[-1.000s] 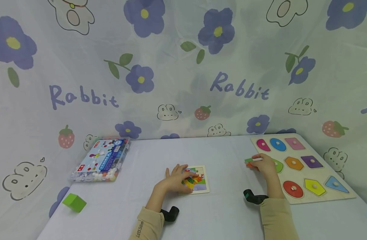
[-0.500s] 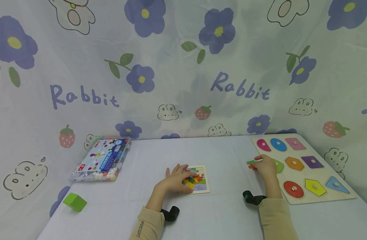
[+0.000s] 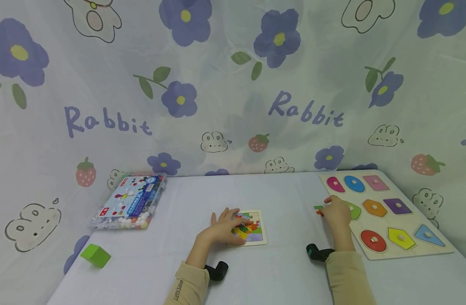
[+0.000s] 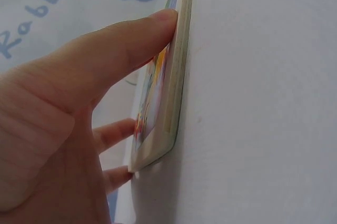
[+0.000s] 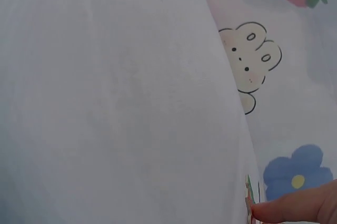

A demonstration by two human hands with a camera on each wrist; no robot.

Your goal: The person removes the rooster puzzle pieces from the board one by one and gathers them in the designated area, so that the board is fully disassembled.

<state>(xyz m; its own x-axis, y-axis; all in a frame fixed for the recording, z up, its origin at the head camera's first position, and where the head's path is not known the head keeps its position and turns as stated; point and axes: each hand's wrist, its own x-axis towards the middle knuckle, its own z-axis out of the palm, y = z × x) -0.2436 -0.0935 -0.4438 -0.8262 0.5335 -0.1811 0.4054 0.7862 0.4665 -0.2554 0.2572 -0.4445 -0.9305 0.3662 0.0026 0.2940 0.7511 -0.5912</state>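
Observation:
My left hand (image 3: 226, 231) rests with spread fingers over a small framed jigsaw puzzle (image 3: 258, 231) with a colourful picture, which lies in the middle of the table. In the left wrist view the thumb (image 4: 152, 29) lies across the near side of the puzzle's pale frame (image 4: 163, 145), and two fingertips touch its far side. To the right, my right hand (image 3: 338, 212) pinches a small green and red puzzle piece (image 3: 318, 210) low at the table. The right wrist view shows the thumb (image 5: 295, 205) against this piece (image 5: 249, 195); the other fingers are hidden.
A wooden shape board (image 3: 373, 228) with coloured knobbed pieces lies right of and partly under my right hand. At the back left lies a clear plastic case (image 3: 130, 203) of small parts, with a green block (image 3: 95, 256) nearer. A printed cloth (image 3: 233, 106) hangs behind the table.
My right hand has shifted slightly and turned the puzzle piece, so its white edge no longer shows and its coloured face lies lower. My left hand has stayed on the puzzle.

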